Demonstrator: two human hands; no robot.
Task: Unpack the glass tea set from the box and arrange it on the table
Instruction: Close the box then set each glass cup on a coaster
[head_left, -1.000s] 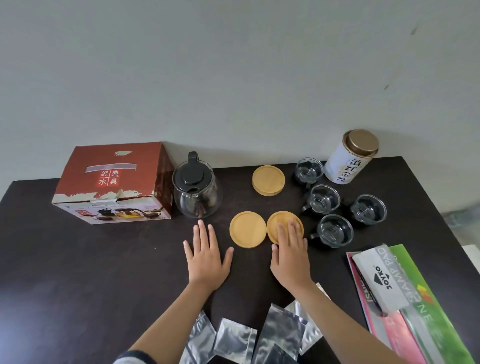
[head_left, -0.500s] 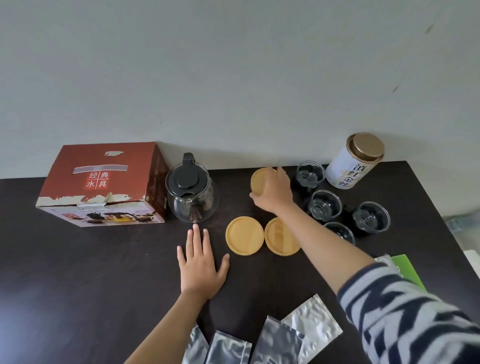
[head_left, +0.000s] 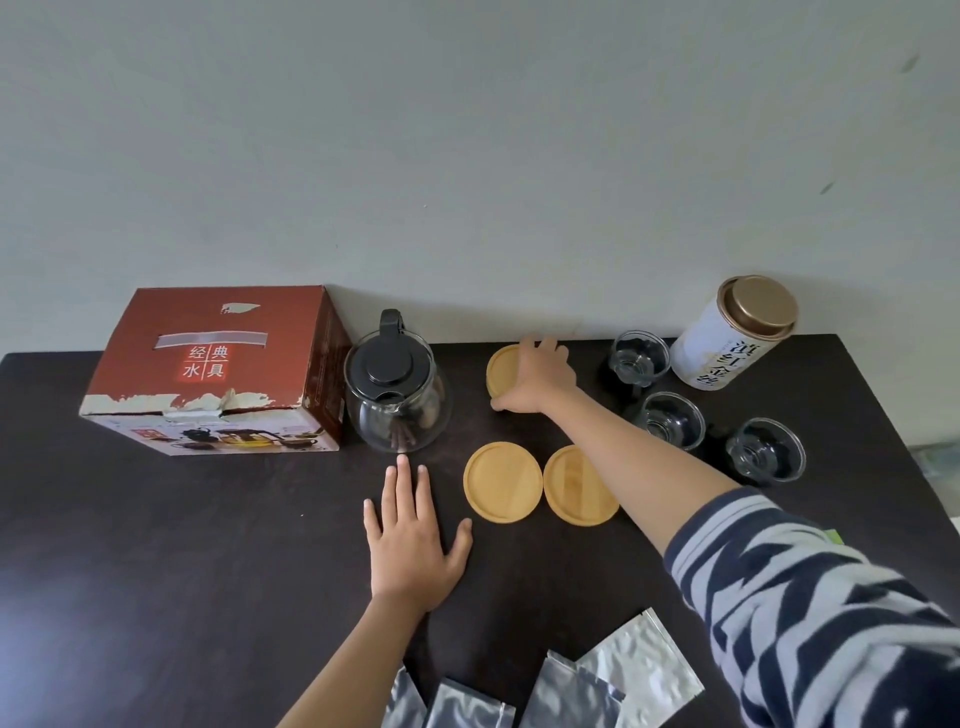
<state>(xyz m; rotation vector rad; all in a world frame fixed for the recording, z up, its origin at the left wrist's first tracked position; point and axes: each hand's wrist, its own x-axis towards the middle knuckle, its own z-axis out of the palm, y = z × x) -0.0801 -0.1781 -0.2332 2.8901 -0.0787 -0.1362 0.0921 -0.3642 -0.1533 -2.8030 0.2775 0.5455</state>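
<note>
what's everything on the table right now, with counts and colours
box: 1, red, far left by the wall
glass teapot: 1, clear with black lid, right of the box
wooden coasters: 2 flat mid-table, tan; more under the right hand, count unclear
glass cups: 3 visible, clear, far right
tea tin: 1, white with gold lid, far right corner
foil packets: several, silver, near edge
left hand: flat on the table
right hand: on the far coasters
</note>
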